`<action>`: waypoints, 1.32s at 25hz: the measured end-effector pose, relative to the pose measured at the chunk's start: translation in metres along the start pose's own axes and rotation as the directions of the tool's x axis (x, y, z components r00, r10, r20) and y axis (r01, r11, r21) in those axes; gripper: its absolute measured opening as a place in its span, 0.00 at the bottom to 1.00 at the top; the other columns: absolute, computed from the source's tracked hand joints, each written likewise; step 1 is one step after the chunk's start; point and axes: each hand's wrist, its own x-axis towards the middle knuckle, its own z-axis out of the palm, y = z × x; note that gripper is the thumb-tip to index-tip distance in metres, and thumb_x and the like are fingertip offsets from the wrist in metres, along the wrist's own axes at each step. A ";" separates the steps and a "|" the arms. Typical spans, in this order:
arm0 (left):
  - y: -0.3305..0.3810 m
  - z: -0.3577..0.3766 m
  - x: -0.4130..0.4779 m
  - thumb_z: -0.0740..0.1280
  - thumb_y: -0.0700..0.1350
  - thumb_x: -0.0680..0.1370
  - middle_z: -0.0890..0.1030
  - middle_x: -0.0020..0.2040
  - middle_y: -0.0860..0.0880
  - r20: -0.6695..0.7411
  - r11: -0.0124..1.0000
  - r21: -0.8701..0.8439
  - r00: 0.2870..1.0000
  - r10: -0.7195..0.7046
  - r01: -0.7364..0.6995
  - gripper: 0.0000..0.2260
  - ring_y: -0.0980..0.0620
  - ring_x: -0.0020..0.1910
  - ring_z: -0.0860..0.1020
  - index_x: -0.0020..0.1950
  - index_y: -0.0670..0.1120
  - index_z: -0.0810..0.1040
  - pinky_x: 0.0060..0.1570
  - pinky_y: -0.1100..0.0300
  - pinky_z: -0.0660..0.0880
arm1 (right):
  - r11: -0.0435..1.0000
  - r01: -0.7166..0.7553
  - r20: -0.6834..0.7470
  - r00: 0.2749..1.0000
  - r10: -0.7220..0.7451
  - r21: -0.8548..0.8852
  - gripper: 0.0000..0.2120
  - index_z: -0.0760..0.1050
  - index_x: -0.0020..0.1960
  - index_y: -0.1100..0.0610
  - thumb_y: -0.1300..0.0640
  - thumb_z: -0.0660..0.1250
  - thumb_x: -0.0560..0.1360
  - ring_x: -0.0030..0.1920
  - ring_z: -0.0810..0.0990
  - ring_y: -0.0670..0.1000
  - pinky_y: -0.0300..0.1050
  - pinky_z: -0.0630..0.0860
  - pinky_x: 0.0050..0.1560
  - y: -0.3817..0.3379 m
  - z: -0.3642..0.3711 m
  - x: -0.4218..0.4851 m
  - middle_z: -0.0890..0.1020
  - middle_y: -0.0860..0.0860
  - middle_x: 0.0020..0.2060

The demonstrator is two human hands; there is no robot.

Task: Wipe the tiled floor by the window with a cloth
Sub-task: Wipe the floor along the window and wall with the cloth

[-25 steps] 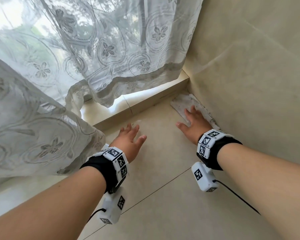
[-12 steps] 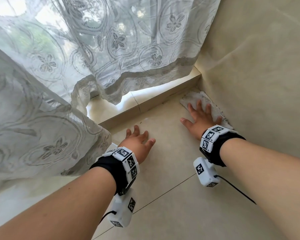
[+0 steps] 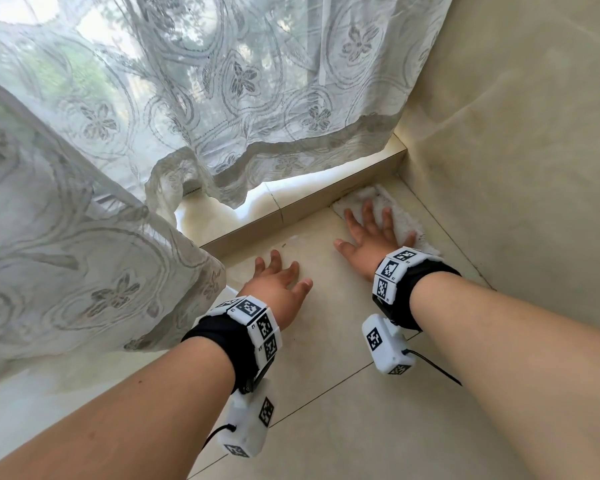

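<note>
1. Fingers (image 3: 368,212) of the right hand (image 3: 371,242) lay straight and spread, pressing flat on the white cloth (image 3: 404,220) without gripping it.
2. The left hand (image 3: 274,284) was released too. Its fingers were extended and resting on bare tile near the middle of the floor (image 3: 326,344), holding nothing and probably serving as a prop.
3. The cloth sat in the far right corner of the floor. Its far edge touched the foot of the raised ledge (image 3: 309,199) under the window, and its right side ran along the wall (image 3: 516,150).
4. Compared with a second earlier, the right hand and cloth had slid forward along the floor's right edge. Less cloth showed ahead of the fingertips, and a strip of it had appeared behind the wrist.
5. The left hand had kept much the same place beside the ledge.
6. This suggested that the stroke along the wall had reached its end in the corner. I judged that the strip along the ledge and the tiles nearer the grout line (image 3: 326,386) were yet to be wiped.
7. The lace curtain (image 3: 222,98) hung just above the ledge and bunched onto the floor's left edge, where a sideways pass might catch it.
</note>
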 end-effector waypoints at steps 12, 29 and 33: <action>0.007 -0.003 0.004 0.56 0.51 0.83 0.47 0.81 0.52 -0.059 0.998 -0.035 0.997 0.056 -0.058 0.22 0.52 0.79 0.44 0.78 0.54 0.61 0.71 0.64 0.49 | 0.966 0.253 0.122 0.962 -0.245 -0.057 0.27 0.39 0.77 0.36 0.43 0.48 0.82 0.74 0.27 0.49 0.69 0.31 0.68 -0.031 0.022 -0.021 0.32 0.40 0.76; -0.009 0.014 -0.017 0.59 0.50 0.79 0.40 0.80 0.53 -0.020 1.000 0.009 1.000 0.008 -0.008 0.29 0.52 0.79 0.41 0.79 0.59 0.55 0.74 0.59 0.49 | 0.999 0.040 0.031 0.999 -0.040 -0.013 0.26 0.42 0.77 0.35 0.41 0.49 0.82 0.77 0.33 0.48 0.66 0.39 0.72 0.019 -0.005 -0.016 0.36 0.40 0.77; -0.008 0.019 -0.025 0.60 0.50 0.78 0.40 0.80 0.53 -0.030 1.000 -0.013 1.000 0.007 -0.008 0.30 0.53 0.79 0.41 0.79 0.58 0.55 0.74 0.60 0.50 | 0.998 -0.018 -0.001 1.000 0.018 0.063 0.26 0.44 0.77 0.35 0.40 0.50 0.82 0.77 0.34 0.49 0.68 0.39 0.71 0.024 -0.010 -0.007 0.38 0.41 0.77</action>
